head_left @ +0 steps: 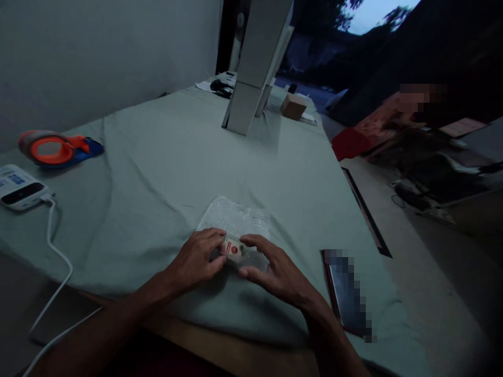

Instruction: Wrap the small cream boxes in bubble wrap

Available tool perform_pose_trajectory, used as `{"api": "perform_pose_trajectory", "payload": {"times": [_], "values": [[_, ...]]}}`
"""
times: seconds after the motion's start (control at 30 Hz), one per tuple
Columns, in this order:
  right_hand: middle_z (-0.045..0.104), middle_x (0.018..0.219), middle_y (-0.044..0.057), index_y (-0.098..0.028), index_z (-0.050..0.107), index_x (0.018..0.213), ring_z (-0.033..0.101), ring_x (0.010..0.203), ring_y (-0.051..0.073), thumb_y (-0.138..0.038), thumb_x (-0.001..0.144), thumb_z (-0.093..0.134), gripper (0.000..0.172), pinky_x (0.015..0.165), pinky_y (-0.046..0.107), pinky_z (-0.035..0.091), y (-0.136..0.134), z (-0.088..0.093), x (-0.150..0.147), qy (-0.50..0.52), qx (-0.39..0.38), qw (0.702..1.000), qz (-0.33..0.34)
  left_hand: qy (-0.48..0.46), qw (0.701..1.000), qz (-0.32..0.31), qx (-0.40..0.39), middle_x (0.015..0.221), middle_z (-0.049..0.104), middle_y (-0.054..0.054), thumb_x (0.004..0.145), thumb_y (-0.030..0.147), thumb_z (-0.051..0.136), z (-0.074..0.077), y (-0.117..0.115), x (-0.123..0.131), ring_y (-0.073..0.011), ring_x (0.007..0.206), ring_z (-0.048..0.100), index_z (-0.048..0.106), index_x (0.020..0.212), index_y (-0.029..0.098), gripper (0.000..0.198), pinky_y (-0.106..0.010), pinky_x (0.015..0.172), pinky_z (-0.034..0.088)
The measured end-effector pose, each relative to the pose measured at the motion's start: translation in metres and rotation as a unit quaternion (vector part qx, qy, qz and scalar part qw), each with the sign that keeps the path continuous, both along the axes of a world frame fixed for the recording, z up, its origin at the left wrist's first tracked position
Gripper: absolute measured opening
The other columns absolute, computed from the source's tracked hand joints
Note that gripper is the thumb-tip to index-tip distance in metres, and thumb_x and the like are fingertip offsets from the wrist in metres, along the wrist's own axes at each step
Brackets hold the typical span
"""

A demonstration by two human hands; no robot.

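Observation:
A small pale box with red print (234, 248) lies on a sheet of clear bubble wrap (231, 214) near the table's front edge. My left hand (200, 256) grips the box's left end between thumb and fingers. On the other side, my right hand (275, 267) is spread, with thumb and index finger apart around the box's right end. Its index fingertip is close to the box's corner; whether it touches I cannot tell. Part of the bubble wrap shows under and between the hands.
An orange and blue tape dispenser (58, 149) and a white device (23, 188) with a white cable lie at the left. A phone-like dark slab (348, 293) lies to the right. Tall white panels (251, 84) and a cardboard box (293, 106) stand farther back. Someone sits beyond the table's right edge.

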State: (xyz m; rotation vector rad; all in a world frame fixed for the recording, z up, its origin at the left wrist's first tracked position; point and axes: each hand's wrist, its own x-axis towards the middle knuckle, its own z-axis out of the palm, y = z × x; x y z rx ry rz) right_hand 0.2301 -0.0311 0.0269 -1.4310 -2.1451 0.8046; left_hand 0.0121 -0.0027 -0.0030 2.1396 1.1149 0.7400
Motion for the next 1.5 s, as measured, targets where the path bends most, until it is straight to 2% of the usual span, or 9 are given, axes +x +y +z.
{"api": "perform_pose_trajectory", "payload": {"times": [0.07, 0.23, 0.43, 0.73, 0.9, 1.0, 1.13, 1.3, 1.5], "values": [[0.061, 0.125, 0.009, -0.022, 0.056, 0.119, 0.057, 0.113, 0.023, -0.033, 0.079, 0.071, 0.044, 0.096, 0.041, 0.044, -0.001, -0.003, 0.002, 0.01, 0.003, 1.0, -0.005, -0.015, 1.0, -0.002, -0.022, 0.124, 0.064, -0.008, 0.076, 0.015, 0.058, -0.001, 0.003, 0.002, -0.024, 0.118, 0.057, 0.058, 0.078, 0.02, 0.006, -0.042, 0.101, 0.044], [0.066, 0.112, 0.005, -0.02, 0.062, 0.082, 0.062, 0.101, 0.018, -0.022, 0.083, 0.063, 0.003, 0.087, 0.033, 0.046, 0.008, -0.015, -0.005, 0.085, -0.008, 0.996, -0.026, -0.088, 0.992, 0.0, -0.089, 0.113, 0.069, -0.006, 0.077, 0.018, 0.057, -0.001, 0.008, 0.005, -0.0208, 0.105, 0.064, 0.059, 0.076, 0.02, 0.003, -0.035, 0.093, 0.048], [0.07, 0.091, 0.001, -0.019, 0.061, 0.073, 0.064, 0.086, 0.015, -0.028, 0.083, 0.064, 0.014, 0.076, 0.026, 0.045, 0.008, -0.022, -0.013, 0.133, -0.027, 0.987, -0.092, -0.135, 0.981, 0.015, -0.139, 0.101, 0.072, -0.005, 0.079, 0.025, 0.061, 0.0, 0.007, 0.009, -0.0199, 0.097, 0.066, 0.06, 0.069, 0.019, 0.012, -0.031, 0.087, 0.049], [0.068, 0.077, -0.001, -0.019, 0.064, 0.077, 0.063, 0.076, 0.014, -0.025, 0.082, 0.063, 0.008, 0.071, 0.025, 0.046, 0.006, -0.032, -0.017, 0.113, -0.022, 0.987, -0.11, -0.124, 0.981, 0.019, -0.145, 0.09, 0.071, -0.002, 0.076, 0.018, 0.06, -0.005, 0.005, 0.01, -0.0176, 0.09, 0.065, 0.06, 0.067, 0.018, 0.009, -0.029, 0.082, 0.048], [0.068, 0.085, 0.004, -0.019, 0.062, 0.087, 0.062, 0.079, 0.018, -0.024, 0.086, 0.058, 0.007, 0.073, 0.031, 0.046, -0.002, -0.028, -0.013, 0.017, 0.118, 0.98, -0.157, -0.095, 0.985, 0.03, -0.138, 0.084, 0.069, -0.001, 0.074, 0.019, 0.059, -0.008, 0.008, 0.012, -0.0159, 0.079, 0.063, 0.062, 0.075, 0.018, 0.003, -0.026, 0.072, 0.047], [0.067, 0.095, 0.007, -0.02, 0.063, 0.095, 0.059, 0.09, 0.021, -0.02, 0.091, 0.052, 0.012, 0.078, 0.036, 0.043, -0.016, -0.017, -0.019, -0.063, 0.234, 0.965, -0.098, -0.073, 0.987, 0.028, -0.14, 0.076, 0.066, 0.001, 0.074, 0.019, 0.057, -0.008, 0.01, 0.014, -0.0144, 0.072, 0.06, 0.061, 0.079, 0.019, 0.006, -0.024, 0.067, 0.046], [0.066, 0.1, 0.007, -0.02, 0.061, 0.104, 0.055, 0.092, 0.024, -0.019, 0.089, 0.054, 0.017, 0.078, 0.038, 0.039, -0.03, -0.01, -0.031, -0.177, 0.211, 0.961, 0.018, -0.06, 0.991, 0.021, -0.118, 0.079, 0.066, 0.001, 0.074, 0.018, 0.056, -0.005, 0.011, 0.013, -0.0149, 0.075, 0.06, 0.061, 0.084, 0.019, 0.01, -0.026, 0.07, 0.048], [0.064, 0.104, 0.007, -0.02, 0.057, 0.112, 0.054, 0.093, 0.023, -0.017, 0.092, 0.049, 0.021, 0.08, 0.039, 0.036, -0.031, -0.014, -0.038, -0.241, 0.195, 0.95, 0.027, -0.03, 0.996, 0.041, -0.08, 0.1, 0.067, -0.005, 0.076, 0.025, 0.059, 0.001, 0.01, -0.006, -0.0206, 0.094, 0.063, 0.058, 0.11, 0.019, 0.034, -0.034, 0.086, 0.049], [0.064, 0.096, 0.007, -0.022, 0.056, 0.113, 0.053, 0.084, 0.023, -0.018, 0.092, 0.051, 0.022, 0.077, 0.039, 0.035, -0.025, -0.011, -0.046, -0.318, 0.225, 0.92, 0.034, 0.106, 0.99, 0.091, -0.019, 0.089, 0.067, -0.004, 0.078, 0.015, 0.053, -0.014, 0.013, -0.009, -0.0218, 0.088, 0.063, 0.059, 0.113, 0.018, 0.035, -0.036, 0.083, 0.049]]}}
